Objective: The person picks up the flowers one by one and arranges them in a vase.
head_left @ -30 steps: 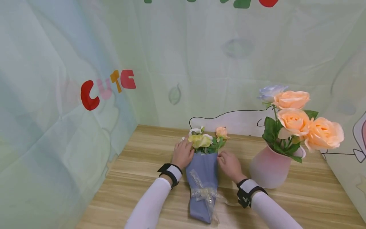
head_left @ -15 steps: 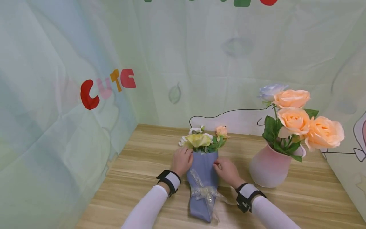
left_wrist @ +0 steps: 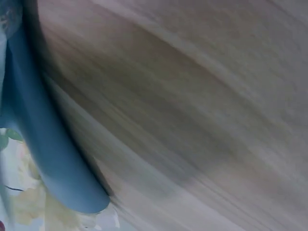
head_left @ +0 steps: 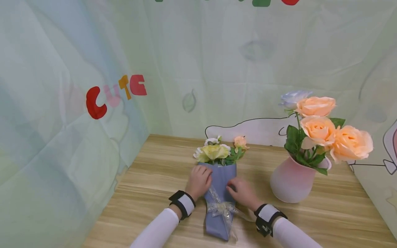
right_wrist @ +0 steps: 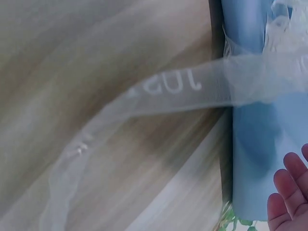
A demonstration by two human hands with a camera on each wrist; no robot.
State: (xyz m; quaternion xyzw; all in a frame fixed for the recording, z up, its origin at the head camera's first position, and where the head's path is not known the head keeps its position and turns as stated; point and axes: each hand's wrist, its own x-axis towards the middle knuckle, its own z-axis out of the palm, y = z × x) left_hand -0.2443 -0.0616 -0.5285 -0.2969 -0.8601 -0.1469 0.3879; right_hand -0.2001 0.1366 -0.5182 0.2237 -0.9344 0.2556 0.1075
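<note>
The left hand (head_left: 199,181) and right hand (head_left: 244,193) are loose over the blue wrap (head_left: 219,177), which lies on the table (head_left: 155,168) with flowers (head_left: 214,152) inside. The pink vase (head_left: 291,184) has 4 roses (head_left: 319,131).

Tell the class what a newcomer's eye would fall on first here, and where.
Probably the three peach roses in the pink-and-white vase, right in the head view. Next, perhaps, the blue-wrapped bouquet lying centrally on the wooden table, with the left grip and right grip at its sides. The colourful word CUTE on the left backdrop also stands out.
</note>
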